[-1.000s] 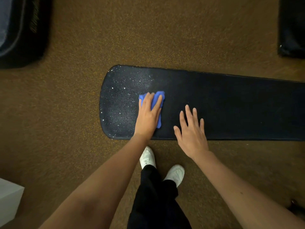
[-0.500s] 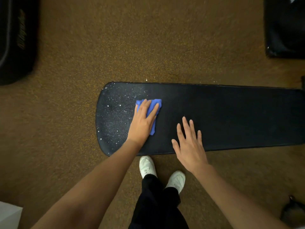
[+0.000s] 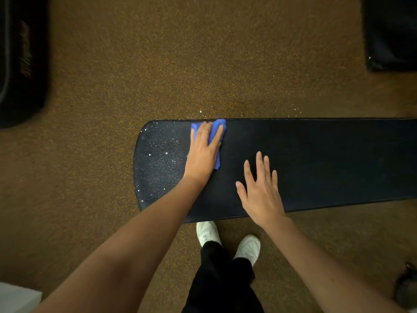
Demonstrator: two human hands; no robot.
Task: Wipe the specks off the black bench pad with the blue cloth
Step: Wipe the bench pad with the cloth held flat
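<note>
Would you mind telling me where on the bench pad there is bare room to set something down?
The long stretch of the bench pad right of the right hand is bare. The narrow strip between the two hands is tight. The rounded left end is covered in specks, and the left hand presses the blue cloth at the far edge there.

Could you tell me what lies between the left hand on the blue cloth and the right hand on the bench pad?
In the head view, only bare, already clean black bench pad lies between the left hand pressing the blue cloth and the right hand.
</note>
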